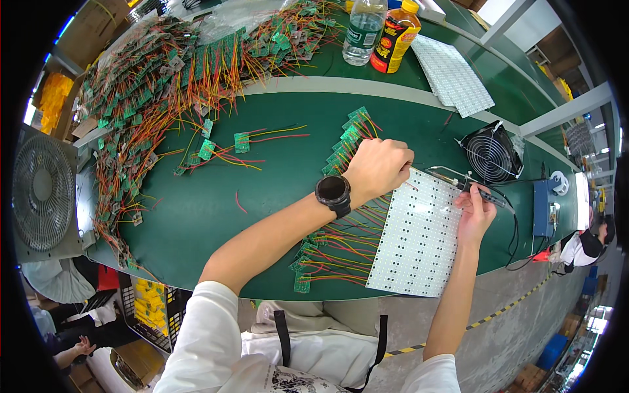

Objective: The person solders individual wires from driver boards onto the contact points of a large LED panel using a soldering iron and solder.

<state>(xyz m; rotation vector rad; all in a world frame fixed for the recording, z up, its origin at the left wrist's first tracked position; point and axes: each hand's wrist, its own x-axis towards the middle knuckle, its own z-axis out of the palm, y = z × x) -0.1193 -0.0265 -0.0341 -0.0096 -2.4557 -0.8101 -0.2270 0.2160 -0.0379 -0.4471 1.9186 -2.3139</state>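
Note:
My left hand (377, 167), a black watch on its wrist, rests closed over the top left corner of a white perforated panel (416, 239) on the green table (262, 196); it seems to pinch a thin wire against the panel. My right hand (475, 209) grips a black soldering iron (488, 195) at the panel's upper right edge, tip pointing left. Rows of small green circuit boards with red and yellow wires (331, 252) lie along the panel's left side, and more of these boards (344, 144) sit above my left hand.
A big heap of wired green boards (151, 85) covers the table's far left. A small black fan (490, 154) and a blue box (545, 208) stand at the right. Two bottles (380, 29) and another white panel (452, 75) sit beyond. A grey fan (42, 193) stands at left.

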